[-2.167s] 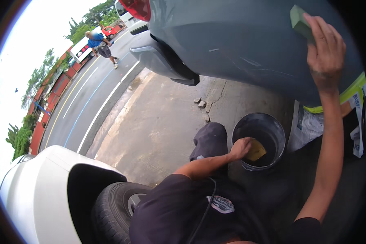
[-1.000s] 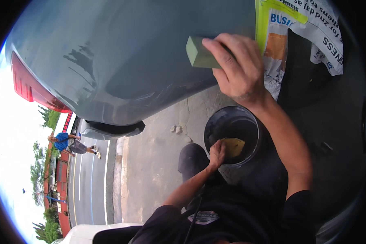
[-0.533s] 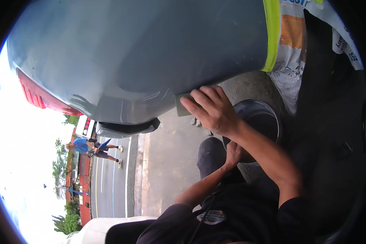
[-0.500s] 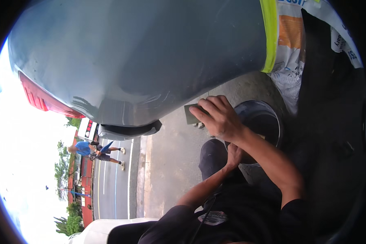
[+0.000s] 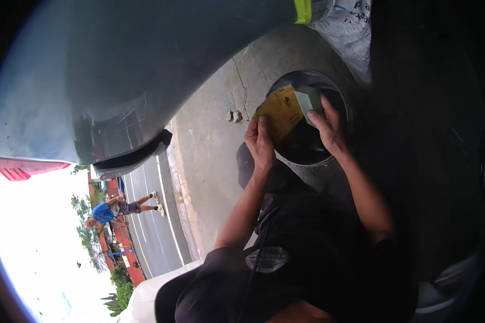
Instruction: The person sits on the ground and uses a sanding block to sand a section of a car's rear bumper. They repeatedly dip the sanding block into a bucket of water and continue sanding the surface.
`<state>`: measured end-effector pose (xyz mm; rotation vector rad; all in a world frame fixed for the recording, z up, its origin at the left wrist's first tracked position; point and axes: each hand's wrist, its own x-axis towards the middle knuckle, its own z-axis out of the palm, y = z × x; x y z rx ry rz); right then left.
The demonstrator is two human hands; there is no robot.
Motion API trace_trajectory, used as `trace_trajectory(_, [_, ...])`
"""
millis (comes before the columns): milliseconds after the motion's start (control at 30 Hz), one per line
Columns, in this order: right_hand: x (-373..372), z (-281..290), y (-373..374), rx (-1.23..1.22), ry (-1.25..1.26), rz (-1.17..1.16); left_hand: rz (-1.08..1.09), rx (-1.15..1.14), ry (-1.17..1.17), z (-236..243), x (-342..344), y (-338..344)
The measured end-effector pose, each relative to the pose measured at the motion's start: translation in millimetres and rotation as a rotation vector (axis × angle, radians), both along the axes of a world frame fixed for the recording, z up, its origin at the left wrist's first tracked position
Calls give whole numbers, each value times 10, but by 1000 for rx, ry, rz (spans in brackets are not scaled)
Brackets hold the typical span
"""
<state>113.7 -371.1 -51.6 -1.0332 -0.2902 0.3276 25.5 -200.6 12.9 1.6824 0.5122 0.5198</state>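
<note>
My left hand (image 5: 261, 144) is closed on a yellow-brown sheet of sandpaper (image 5: 279, 116), its printed back facing me. Close beside it, my right hand (image 5: 331, 126) grips a pale grey-green sanding block (image 5: 309, 102) between thumb and fingers. The sheet's upper right edge is at the block, but whether the two touch I cannot tell. Both are over a round dark bucket (image 5: 348, 116) on the ground, and its contents are too dark to make out. A grey car body panel (image 5: 145, 59) curves across the upper left, apart from both hands.
Yellow-green tape (image 5: 303, 12) and printed masking paper (image 5: 342, 35) border the panel. A red tail light (image 5: 24, 167) is at its left end. Small stones (image 5: 234, 116) lie on cracked concrete (image 5: 210, 129). A person in a blue shirt (image 5: 102, 212) is on the road beyond.
My right hand has moved the block away from beside the car panel to over the bucket. My left hand has come up from the bucket's edge with the sandpaper now in view.
</note>
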Motion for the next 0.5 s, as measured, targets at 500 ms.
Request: trace_trajectory(500, [-176, -69, 277, -298, -565, -337, -217, 123, 29, -28, -88, -143])
